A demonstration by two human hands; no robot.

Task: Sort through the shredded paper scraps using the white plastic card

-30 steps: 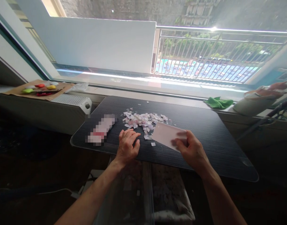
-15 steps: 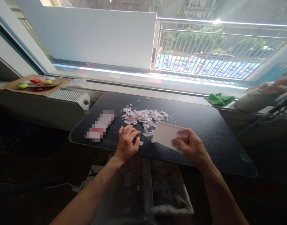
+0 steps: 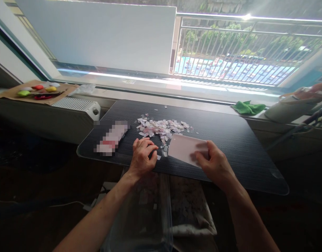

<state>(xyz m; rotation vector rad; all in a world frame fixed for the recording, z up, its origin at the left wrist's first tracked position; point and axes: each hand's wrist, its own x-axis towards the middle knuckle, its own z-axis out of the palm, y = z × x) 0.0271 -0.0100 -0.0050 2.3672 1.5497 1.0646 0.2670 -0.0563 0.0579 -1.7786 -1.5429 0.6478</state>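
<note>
Pinched pale card point(image 3: 184, 148) by its R end in right hand point(image 3: 218, 162), w/ thumb on upper face and other fingers mostly hidden behind; prob gripped there to leave far end free, jutting past the thumb twd the other hand. Held it over dark table point(image 3: 242, 157), just nearside of paper scraps point(image 3: 161, 128), prob low so as to be close to them. Curled left hand point(image 3: 143, 154) loosely opposite, w/ fingers bent & bunched side by side, thumb apart below index, nothing visible btwn; couldn't tell from this angle whether touching tabletop. Prob placed there to be near scraps w/o covering them. Saw stray scraps point(image 3: 165, 153) in gap btwn left fingertips & card edge, main heap just beyond both hands' fingers. Noted blurred-out packet point(image 3: 112, 138) to the left of left fingers, apart from heap, prob put there to be out of the way. Also spotted plastic bin point(image 3: 139, 224) below left fingers, past table's near edge, w/ pale bits point(image 3: 155, 206) showing, plus green cloth point(image 3: 248, 107) on sill point(image 3: 150, 98), well beyond right fingers
</note>
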